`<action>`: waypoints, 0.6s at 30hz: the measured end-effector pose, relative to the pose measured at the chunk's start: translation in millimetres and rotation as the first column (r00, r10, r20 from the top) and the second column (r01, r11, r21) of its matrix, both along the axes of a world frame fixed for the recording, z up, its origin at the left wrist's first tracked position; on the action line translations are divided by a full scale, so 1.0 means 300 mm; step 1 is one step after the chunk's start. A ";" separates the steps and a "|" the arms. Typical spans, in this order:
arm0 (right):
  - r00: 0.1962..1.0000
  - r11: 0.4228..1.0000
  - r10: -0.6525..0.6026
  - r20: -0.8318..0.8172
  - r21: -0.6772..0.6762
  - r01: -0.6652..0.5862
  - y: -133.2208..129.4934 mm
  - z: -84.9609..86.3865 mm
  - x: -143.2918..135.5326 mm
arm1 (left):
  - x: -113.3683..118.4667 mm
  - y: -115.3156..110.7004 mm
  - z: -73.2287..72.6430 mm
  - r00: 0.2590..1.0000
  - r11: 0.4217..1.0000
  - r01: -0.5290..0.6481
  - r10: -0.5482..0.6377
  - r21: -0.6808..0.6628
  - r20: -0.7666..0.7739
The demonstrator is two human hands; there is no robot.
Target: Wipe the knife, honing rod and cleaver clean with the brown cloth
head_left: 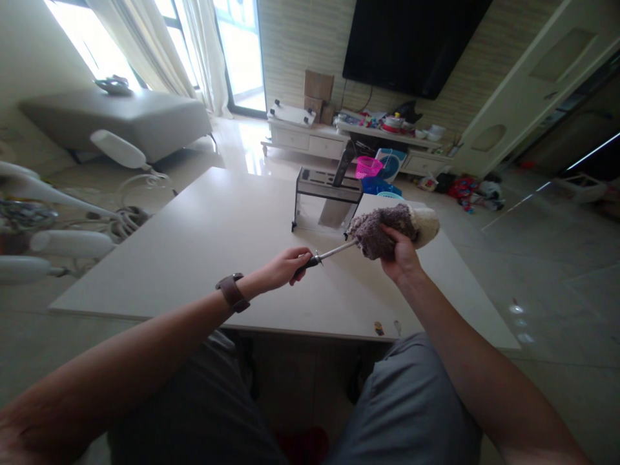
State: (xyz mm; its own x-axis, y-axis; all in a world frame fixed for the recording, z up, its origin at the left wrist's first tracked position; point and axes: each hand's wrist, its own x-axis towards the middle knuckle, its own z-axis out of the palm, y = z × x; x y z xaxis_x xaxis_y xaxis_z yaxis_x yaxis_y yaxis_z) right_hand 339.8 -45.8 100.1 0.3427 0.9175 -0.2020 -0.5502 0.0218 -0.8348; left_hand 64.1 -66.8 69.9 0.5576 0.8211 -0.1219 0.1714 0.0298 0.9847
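Observation:
My left hand (289, 263) is closed round the black handle of a metal rod (338, 248), which looks like a sharpening steel and points up to the right. At the rod's far end, my right hand (400, 254) grips a fluffy brown and cream cloth (382, 231), its thumb on top. The cloth hides the rod's tip. Beyond the hands, a rack with a metal frame (327, 203) stands on the white table (194, 245).
Two small items, one a yellow and dark sticker (378, 328), lie at the table's near edge. Past the table are a pink basket (368, 166), a low cabinet (310, 141) and a covered bench (145, 123). White appliance parts (72, 242) stand at left.

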 end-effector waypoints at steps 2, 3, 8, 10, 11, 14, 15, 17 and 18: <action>1.000 1.000 0.008 0.000 0.002 -0.008 -0.001 0.001 -0.003 | 0.001 0.000 -0.001 1.000 1.000 -0.008 0.008 0.000 0.003; 1.000 1.000 0.016 0.000 0.003 -0.016 -0.002 0.000 -0.004 | 0.001 0.000 0.000 1.000 1.000 -0.010 0.010 -0.001 0.005; 0.995 0.995 0.096 0.012 -0.014 -0.095 -0.007 -0.009 -0.018 | 0.006 -0.007 0.009 1.000 1.000 -0.012 0.012 0.000 0.023; 0.991 0.991 0.134 0.025 -0.025 -0.134 -0.012 -0.018 -0.031 | 0.010 -0.012 0.015 0.999 1.000 -0.011 0.011 -0.005 0.034; 0.989 0.989 0.143 0.029 -0.033 -0.142 -0.015 -0.025 -0.039 | 0.012 -0.016 0.019 0.999 1.000 -0.012 0.012 -0.009 0.039; 0.991 0.990 0.135 0.023 -0.053 -0.133 -0.025 -0.043 -0.067 | 0.017 -0.026 0.029 0.999 1.000 -0.014 0.015 -0.019 0.050; 0.991 0.989 0.133 0.018 -0.061 -0.131 -0.029 -0.048 -0.077 | 0.018 -0.029 0.031 0.998 1.000 -0.014 0.015 -0.024 0.054; 0.989 0.986 0.145 0.011 -0.084 -0.143 -0.037 -0.057 -0.097 | 0.021 -0.034 0.034 0.998 0.999 -0.018 0.020 -0.037 0.063; 0.988 0.984 0.154 0.012 -0.095 -0.152 -0.041 -0.060 -0.107 | 0.022 -0.036 0.033 0.997 0.999 -0.020 0.023 -0.045 0.068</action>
